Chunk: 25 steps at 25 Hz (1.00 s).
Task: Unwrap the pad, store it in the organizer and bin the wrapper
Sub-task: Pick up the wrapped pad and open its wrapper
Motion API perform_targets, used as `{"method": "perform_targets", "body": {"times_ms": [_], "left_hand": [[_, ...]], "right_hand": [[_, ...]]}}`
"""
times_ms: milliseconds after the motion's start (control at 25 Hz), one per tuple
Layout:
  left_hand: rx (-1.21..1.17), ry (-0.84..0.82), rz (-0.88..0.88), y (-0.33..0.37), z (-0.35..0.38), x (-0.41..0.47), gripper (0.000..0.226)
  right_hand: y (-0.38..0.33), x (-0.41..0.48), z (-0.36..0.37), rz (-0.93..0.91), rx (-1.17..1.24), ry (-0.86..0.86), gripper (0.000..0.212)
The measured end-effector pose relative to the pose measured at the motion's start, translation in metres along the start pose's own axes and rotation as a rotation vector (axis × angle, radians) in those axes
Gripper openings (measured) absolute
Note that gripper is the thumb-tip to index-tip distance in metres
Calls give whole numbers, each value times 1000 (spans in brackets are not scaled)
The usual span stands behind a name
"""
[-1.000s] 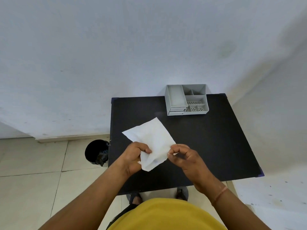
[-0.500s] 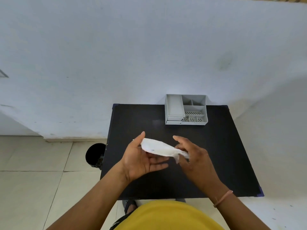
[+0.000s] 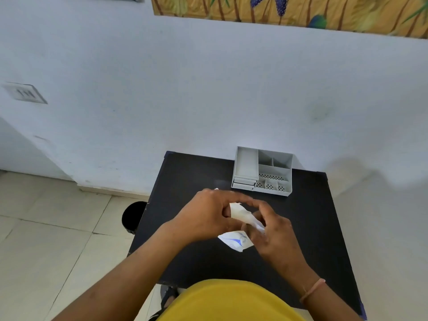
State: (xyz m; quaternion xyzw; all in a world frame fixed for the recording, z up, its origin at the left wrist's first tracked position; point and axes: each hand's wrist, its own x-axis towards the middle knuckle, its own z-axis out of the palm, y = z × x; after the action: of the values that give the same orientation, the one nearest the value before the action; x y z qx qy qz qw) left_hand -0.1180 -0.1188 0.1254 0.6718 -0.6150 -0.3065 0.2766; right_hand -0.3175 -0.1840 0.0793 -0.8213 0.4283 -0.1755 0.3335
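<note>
both hands meet above the middle of the black table (image 3: 312, 228), the left hand (image 3: 208, 216) curled palm-down and the right hand (image 3: 273, 235) closed from the other side, fingers pinching the white pad (image 3: 240, 214), its wrapper (image 3: 234, 242) hanging below.

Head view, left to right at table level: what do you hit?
Black bin on the floor → left hand → white wrapper held between both hands → right hand; the grey organizer sits farther back.

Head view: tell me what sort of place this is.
Probably a room in a home: tiled floor, a painted wall with a switch plate and a framed picture, and a small black table against it.
</note>
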Motion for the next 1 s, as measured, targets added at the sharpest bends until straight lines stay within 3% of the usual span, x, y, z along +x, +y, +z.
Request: {"method": "perform_targets", "body": {"times_ms": [120, 200, 400, 520, 640, 720, 800, 880, 1000], "left_hand": [[-88, -60, -65, 4, 0, 11, 18], [-153, -112, -79, -1, -3, 11, 14], [-141, -229, -120, -20, 1, 8, 13], [-150, -256, -129, -26, 2, 8, 13], [-134, -333, -107, -29, 0, 8, 14], [-153, -362, -108, -36, -2, 5, 15], [-176, -365, -113, -44, -9, -2, 18], [-299, -276, -139, -54, -17, -13, 39], [-653, 194, -300, -90, -23, -31, 76]], "right_hand": [[2, 3, -10, 42, 62, -73, 59], [1, 5, -17, 90, 190, -186, 59], [13, 19, -12, 213, 434, -286, 27], [8, 26, 5, 239, 305, -477, 32], [-5, 29, 19, 149, 41, -714, 28], [-10, 31, 30, 95, -129, -736, 43], [-18, 33, 34, 76, -87, -598, 50], [-19, 34, 35, 78, 37, -417, 50], [-22, 37, 31, 124, 153, -312, 49]]}}
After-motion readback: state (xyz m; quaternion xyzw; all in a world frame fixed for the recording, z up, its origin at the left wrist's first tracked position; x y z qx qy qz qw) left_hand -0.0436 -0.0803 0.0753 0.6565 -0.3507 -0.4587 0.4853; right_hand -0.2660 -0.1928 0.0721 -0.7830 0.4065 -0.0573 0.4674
